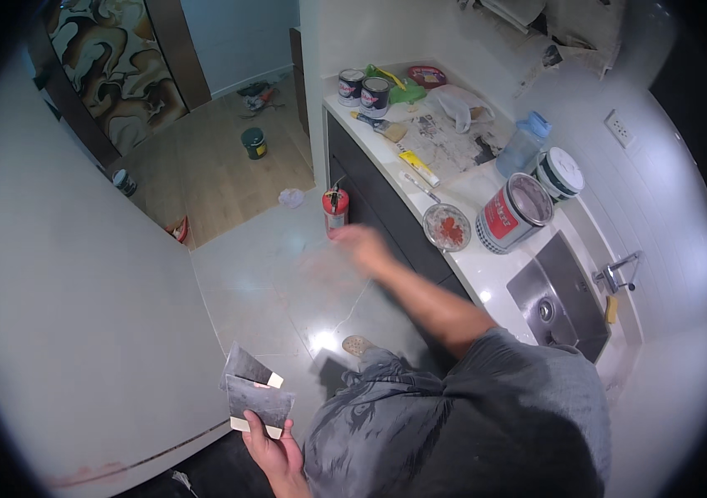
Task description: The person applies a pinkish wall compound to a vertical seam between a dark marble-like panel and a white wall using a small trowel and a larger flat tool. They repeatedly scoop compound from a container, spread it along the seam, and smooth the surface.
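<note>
Low in the head view, my left hand [270, 448] is closed round two flat scrapers [259, 398] with dark metal blades and cream edges, held beside the pale wall panel. My right hand [355, 247], smeared by motion, is stretched out over the floor, in front of a red fire extinguisher [336, 207] as seen from here; whether it holds anything cannot be made out. To its right, on the white counter, sit a clear bowl [446, 228] with red-brown material and a large grey-and-red paint can [501, 219].
The counter [486, 282] also bears paint cans [375, 98], a brush [378, 124], a yellow tube [419, 168], a water jug [520, 145], a white-lidded tub [559, 174] and newspaper, beside a steel sink [546, 278]. A green bucket [254, 144] stands on the wooden floor beyond the tiles [262, 282].
</note>
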A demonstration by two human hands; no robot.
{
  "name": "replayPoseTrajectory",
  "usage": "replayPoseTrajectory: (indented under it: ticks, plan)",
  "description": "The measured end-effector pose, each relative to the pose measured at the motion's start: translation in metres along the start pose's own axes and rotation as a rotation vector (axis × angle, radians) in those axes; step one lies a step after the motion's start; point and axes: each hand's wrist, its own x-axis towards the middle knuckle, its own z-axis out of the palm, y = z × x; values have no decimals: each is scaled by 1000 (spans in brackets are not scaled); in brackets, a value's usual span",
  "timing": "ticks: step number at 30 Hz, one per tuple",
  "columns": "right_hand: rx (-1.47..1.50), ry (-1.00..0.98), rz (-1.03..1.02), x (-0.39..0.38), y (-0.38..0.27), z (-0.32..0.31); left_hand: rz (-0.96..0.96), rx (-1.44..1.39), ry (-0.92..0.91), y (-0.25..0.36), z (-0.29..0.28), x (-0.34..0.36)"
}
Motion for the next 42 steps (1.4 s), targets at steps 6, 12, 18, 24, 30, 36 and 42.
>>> replayPoseTrajectory:
  ticks: [6, 12, 18, 24, 30, 36, 42]
  plan:
    - [-1212, 341, -6, 117, 204, -195, -53, 46, 122, -4, 52, 9]
    - [-1290, 221, 264, 160, 257, -202, -49, -198, 162, -13, 29, -16]
    - [-482, 180, -447, 119, 125, -14, 25, -237, 285, -8, -38, -55]
    - [86, -690, -590, -86, -77, 318, 88, -266, 453, 8, -113, -110]
    - [499, -917, -661, -270, -264, 477, 115, -385, 734, 17, -209, -174]
    - [715, -658, -890, -323, -356, 530, 189, -404, 651, 27, -268, -221]
    - [717, -611, -878, -334, -376, 553, 117, -462, 738, 28, -303, -228]
